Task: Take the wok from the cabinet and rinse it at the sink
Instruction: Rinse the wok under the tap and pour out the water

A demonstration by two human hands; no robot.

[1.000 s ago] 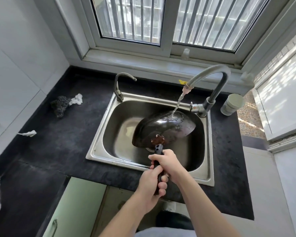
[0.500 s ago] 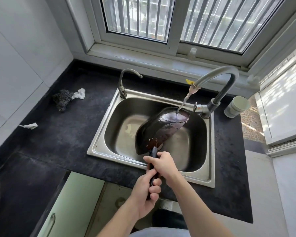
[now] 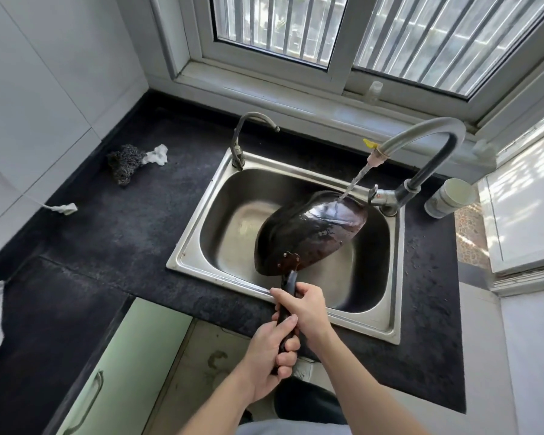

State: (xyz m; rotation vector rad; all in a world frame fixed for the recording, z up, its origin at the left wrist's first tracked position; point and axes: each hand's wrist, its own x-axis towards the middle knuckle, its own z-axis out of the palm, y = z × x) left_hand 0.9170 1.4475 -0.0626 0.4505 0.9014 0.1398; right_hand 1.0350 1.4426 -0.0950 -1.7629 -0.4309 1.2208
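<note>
The tilted wok point(image 3: 311, 233) points from the near edge of the sink point(image 3: 184, 254) to its far right corner, its handle point(image 3: 290, 281) gripped by the right hand point(image 3: 307, 307) and, behind it, the left hand point(image 3: 269, 356), fingers fully curled.

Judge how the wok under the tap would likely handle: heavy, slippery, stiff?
Probably heavy: the left hand and right hand both hold the wok by its handle. Likely slippery: water runs over its glossy back. Seemingly stiff: tilted, no sag.
</note>
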